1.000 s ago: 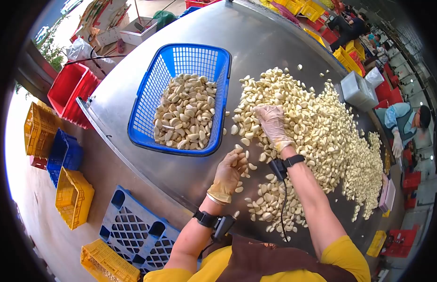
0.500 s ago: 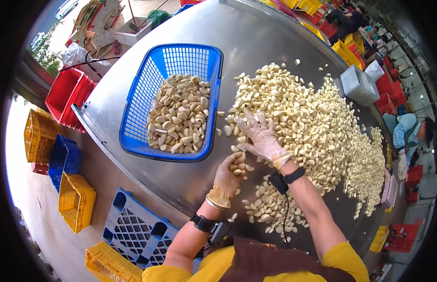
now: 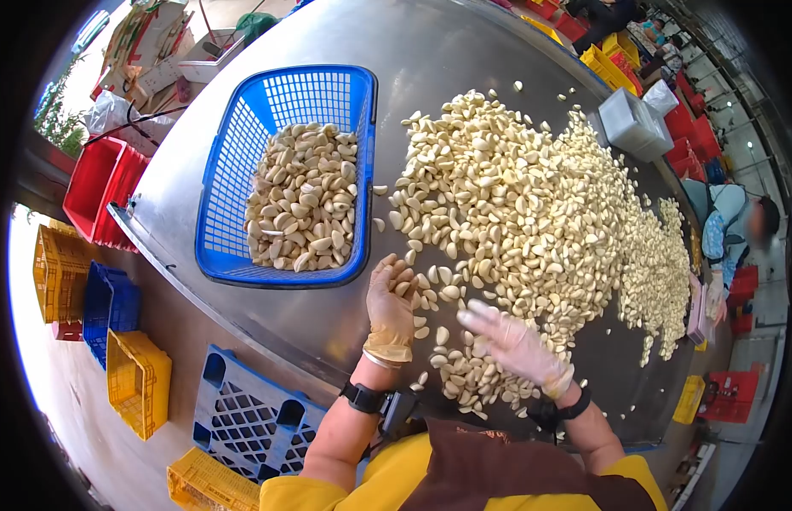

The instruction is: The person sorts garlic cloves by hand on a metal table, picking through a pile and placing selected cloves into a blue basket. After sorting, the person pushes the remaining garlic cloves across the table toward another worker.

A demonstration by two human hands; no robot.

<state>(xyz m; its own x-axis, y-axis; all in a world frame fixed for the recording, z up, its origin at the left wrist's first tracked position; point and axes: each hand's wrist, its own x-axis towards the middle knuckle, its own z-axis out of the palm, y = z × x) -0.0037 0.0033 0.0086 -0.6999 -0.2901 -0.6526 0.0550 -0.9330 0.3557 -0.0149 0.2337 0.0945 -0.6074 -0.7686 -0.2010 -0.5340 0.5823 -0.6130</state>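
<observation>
A big heap of pale peeled garlic cloves [image 3: 515, 196] spreads over the metal table [image 3: 302, 328]. To its left stands a blue plastic basket [image 3: 210, 192], partly filled with cloves [image 3: 302, 200]. My left hand [image 3: 390, 311], gloved, is cupped with curled fingers around a few cloves at the heap's lower left edge, just below the basket. My right hand [image 3: 519, 345], also gloved, has its fingers stretched out over a smaller group of cloves [image 3: 468, 383] near my body and holds nothing.
At the back right sits a grey-white plastic box [image 3: 636, 126]. A co-worker [image 3: 728, 226] is beyond the right edge. Red crates [image 3: 102, 192], yellow crates [image 3: 139, 379] and a blue pallet [image 3: 251, 417] are on the floor at left.
My right hand has moved from the heap's left edge down toward my body. My left hand has shifted slightly up and left. The whole view has shifted a little left.
</observation>
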